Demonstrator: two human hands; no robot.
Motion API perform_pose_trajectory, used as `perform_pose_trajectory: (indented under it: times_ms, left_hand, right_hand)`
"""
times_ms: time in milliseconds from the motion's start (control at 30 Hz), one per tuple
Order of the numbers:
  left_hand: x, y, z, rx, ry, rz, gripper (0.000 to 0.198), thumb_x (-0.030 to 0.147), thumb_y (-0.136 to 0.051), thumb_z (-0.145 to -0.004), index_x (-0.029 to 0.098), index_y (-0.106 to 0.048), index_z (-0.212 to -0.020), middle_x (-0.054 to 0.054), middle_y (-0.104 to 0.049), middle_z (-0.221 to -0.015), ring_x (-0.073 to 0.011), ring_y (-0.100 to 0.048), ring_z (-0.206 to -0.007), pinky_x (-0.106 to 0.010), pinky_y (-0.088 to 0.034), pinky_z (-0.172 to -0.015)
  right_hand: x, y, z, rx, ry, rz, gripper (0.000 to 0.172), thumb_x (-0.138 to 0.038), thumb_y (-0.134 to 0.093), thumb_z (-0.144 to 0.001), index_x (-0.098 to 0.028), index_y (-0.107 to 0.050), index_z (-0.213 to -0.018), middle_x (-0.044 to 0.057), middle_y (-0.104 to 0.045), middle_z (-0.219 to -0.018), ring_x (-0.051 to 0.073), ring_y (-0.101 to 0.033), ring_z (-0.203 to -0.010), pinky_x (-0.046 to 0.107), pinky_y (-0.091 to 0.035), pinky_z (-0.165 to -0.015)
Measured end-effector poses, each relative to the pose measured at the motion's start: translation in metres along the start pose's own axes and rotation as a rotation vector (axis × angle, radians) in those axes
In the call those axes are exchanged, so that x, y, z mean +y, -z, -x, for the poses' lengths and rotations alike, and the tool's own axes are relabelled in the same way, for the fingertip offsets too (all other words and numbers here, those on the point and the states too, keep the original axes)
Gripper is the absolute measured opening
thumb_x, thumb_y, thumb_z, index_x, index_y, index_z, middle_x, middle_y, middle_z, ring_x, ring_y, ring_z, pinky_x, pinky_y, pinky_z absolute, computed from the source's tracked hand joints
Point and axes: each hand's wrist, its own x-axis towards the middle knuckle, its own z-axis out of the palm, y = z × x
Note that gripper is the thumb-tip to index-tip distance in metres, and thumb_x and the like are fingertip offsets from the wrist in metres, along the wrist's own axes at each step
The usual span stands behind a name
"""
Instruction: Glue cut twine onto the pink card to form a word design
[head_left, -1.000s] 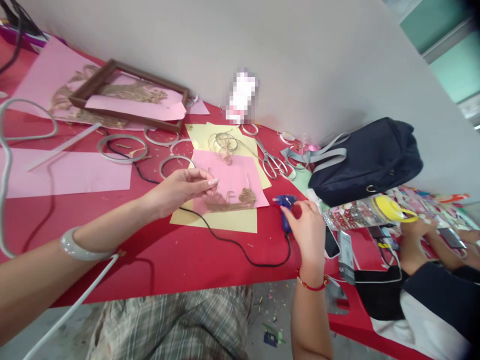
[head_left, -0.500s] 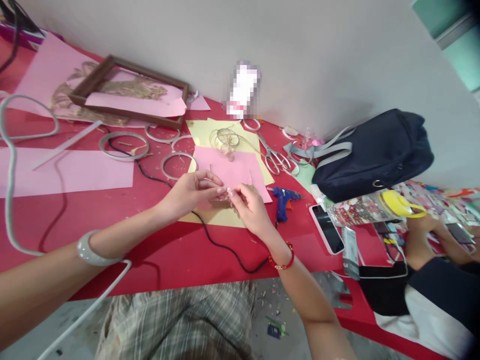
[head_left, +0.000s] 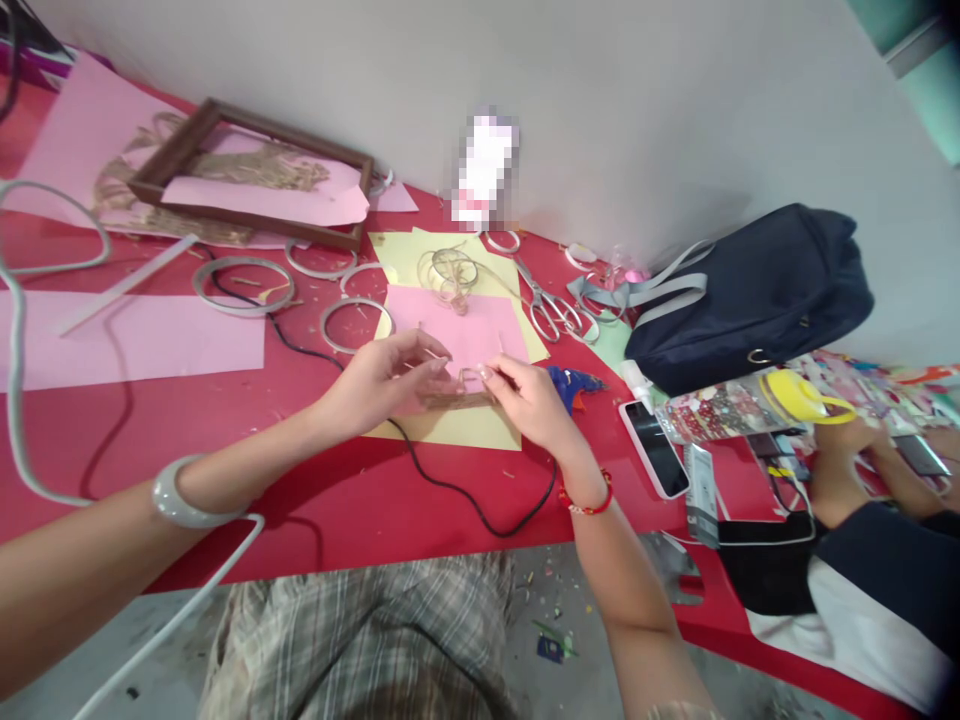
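The right hand (head_left: 532, 400) has left the blue glue gun (head_left: 574, 388) — now lying just beyond it — to pinch a small jute twine shape (head_left: 459, 400) on the pink paper (head_left: 457, 335) at lower centre, the left hand (head_left: 386, 380) curled just beside it (whether it grips, I cannot tell).

Red bench (head_left: 315, 510), flat under pale rings (head_left: 244, 285), pink paper sheet (head_left: 135, 345), yellow paper sheet (head_left: 480, 430), black cord (head_left: 469, 495), blue glue gun (head_left: 574, 388), phone (head_left: 654, 450); fibre scraps scattered across surface.
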Motion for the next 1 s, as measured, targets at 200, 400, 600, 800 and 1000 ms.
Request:
perform_pose_trajectory:
  times_ms: [200,400,600,800,1000]
  left_hand:
    - [-0.017,-0.001,0.001,-0.120,-0.349,-0.505,0.041,0.046,-0.050,-0.105,0.017,-0.070,-0.127,-0.018,-0.068,-0.133,-0.0331,-0.065,-0.121,-0.049,-0.051,-0.108]
    - [-0.036,-0.009,0.003,-0.225,-0.458,-0.716,0.050,0.044,-0.056,-0.105,0.013,-0.056,-0.144,-0.027,-0.051,-0.152,-0.0411,-0.052,-0.139,-0.058,-0.044,-0.115]
    - [-0.036,-0.008,0.005,-0.233,-0.484,-0.761,0.052,0.042,-0.055,-0.106,0.009,-0.054,-0.145,-0.027,-0.052,-0.150,-0.0400,-0.053,-0.137,-0.057,-0.046,-0.114]
    - [-0.038,-0.008,0.005,-0.233,-0.495,-0.795,0.052,0.043,-0.053,-0.107,0.006,-0.054,-0.143,-0.027,-0.054,-0.147,-0.0393,-0.054,-0.135,-0.056,-0.047,-0.113]
    - [-0.040,-0.008,0.005,-0.226,-0.495,-0.792,0.053,0.045,-0.053,-0.107,0.009,-0.053,-0.146,-0.026,-0.054,-0.147,-0.0380,-0.054,-0.135,-0.055,-0.046,-0.114]
  right_hand:
    - [0.023,0.008,-0.010,-0.196,-0.019,0.074,0.029,-0.022,-0.060,-0.100,-0.019,-0.058,-0.071,-0.001,-0.055,-0.077,0.015,-0.054,-0.076,0.028,-0.040,-0.074]
    - [0.024,-0.001,-0.019,-0.246,-0.078,0.123,0.037,-0.017,-0.061,-0.100,-0.019,-0.051,-0.064,-0.003,-0.051,-0.073,0.013,-0.048,-0.071,0.028,-0.035,-0.072]
    - [0.023,-0.005,-0.018,-0.238,-0.100,0.153,0.038,-0.017,-0.058,-0.101,-0.020,-0.046,-0.066,-0.002,-0.051,-0.072,0.014,-0.047,-0.072,0.029,-0.033,-0.070]
    - [0.027,-0.005,-0.017,-0.229,-0.117,0.092,0.037,-0.023,-0.055,-0.102,-0.022,-0.041,-0.068,-0.002,-0.048,-0.072,0.015,-0.048,-0.072,0.030,-0.033,-0.070]
    - [0.029,-0.006,-0.017,-0.229,-0.127,0.091,0.037,-0.025,-0.054,-0.102,-0.022,-0.039,-0.068,-0.002,-0.048,-0.072,0.016,-0.049,-0.074,0.030,-0.034,-0.072]
